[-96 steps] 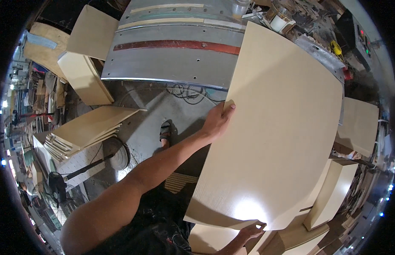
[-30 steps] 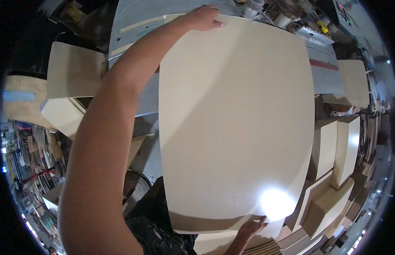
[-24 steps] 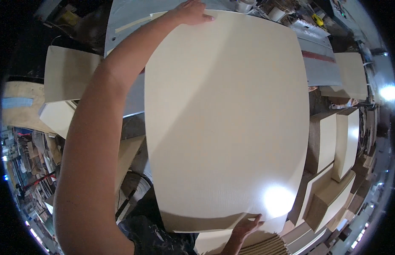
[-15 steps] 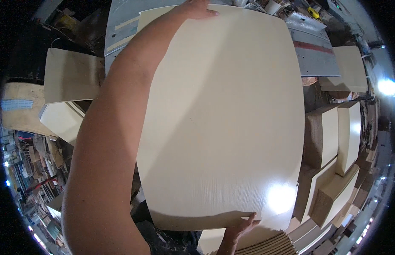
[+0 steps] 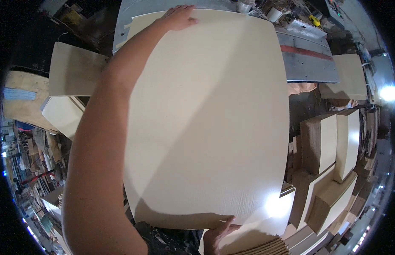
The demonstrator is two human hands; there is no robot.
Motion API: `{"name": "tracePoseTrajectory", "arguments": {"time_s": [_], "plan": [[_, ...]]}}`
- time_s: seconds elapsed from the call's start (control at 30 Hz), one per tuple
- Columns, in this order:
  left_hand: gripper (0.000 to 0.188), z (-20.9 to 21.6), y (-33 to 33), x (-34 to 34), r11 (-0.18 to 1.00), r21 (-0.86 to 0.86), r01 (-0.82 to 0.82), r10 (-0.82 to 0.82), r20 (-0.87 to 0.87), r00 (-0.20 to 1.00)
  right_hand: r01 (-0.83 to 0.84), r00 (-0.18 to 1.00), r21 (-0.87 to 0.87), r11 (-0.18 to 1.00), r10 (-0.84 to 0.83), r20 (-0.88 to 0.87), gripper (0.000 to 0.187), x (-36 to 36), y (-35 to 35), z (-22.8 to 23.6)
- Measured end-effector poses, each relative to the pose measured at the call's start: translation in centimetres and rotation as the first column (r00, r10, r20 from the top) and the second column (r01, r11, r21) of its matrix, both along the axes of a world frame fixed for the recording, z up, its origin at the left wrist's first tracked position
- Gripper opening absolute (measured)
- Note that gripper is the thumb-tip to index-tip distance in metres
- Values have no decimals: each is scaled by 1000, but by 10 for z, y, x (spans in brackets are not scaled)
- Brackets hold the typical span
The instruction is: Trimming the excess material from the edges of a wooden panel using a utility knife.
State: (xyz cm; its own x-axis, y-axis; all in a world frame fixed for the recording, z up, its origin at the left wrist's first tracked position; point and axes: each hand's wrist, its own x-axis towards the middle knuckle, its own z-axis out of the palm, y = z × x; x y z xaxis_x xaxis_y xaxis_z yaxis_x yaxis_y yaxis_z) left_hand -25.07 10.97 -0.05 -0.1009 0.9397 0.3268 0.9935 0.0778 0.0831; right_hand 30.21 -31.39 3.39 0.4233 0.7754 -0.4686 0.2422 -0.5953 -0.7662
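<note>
Left hand (image 5: 178, 18) lies flat, fingers together, on the far edge of the pale board (image 5: 210, 119), which is held level above the grey machine table (image 5: 308, 59) and not yet set down; right hand (image 5: 218, 233) pinches its near edge. Right: stacked board blanks (image 5: 329, 144), unlabelled.

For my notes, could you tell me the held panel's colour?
Pale cream panel, plain; head view.

Grey metal machine table (image 5: 310, 63), stacked boards (image 5: 329, 144), panel (image 5: 74, 70)
</note>
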Motion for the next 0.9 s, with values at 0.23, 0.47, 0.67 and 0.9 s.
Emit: {"name": "tracePoseTrajectory", "arguments": {"time_s": [0.23,0.47,0.67,0.9], "plan": [[66,17,-246,31,928,16,-371,371,-94,924,-95,995,-140,986,90,-40,80,-12,-5,19],[49,26,-492,166,464,-763,-449,832,550,-74,-171,985,-327,929,158,-67,89,-22,-6,32],[49,33,-507,206,562,-625,-542,679,723,-130,-181,980,-137,974,166,-112,91,-21,-14,22],[52,38,-521,216,510,-636,-580,709,692,-136,-232,971,-187,955,217,-98,95,-9,-18,19]]}}
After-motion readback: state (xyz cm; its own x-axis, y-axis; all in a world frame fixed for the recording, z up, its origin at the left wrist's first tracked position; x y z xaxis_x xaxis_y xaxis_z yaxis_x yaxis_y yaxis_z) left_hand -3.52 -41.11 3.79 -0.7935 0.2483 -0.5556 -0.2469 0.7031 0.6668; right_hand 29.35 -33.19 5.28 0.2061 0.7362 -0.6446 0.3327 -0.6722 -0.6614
